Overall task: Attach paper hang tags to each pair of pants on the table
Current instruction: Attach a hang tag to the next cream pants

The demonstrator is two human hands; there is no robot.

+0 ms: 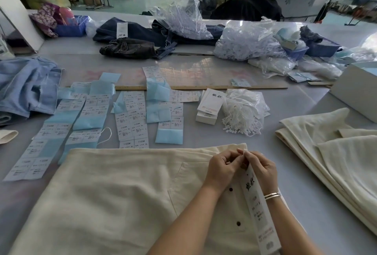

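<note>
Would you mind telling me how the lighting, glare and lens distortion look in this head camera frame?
Head view: daylight glares off the glossy table beyond the wooden ruler; wide-angle distortion bends the edges, stretching the folded cream pants at right; the hang tag print is too soft to read where the left hand and right hand pinch its top; the background is hazy and overexposed.

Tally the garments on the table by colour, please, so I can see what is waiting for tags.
Cream: 2, the cream pants under the hands and the folded cream garment on the right.
Light blue denim: 1, the light blue jeans on the left.
Dark denim: 2, the dark blue jeans at the far side and the charcoal jeans in front of them.
Total: 5
</note>
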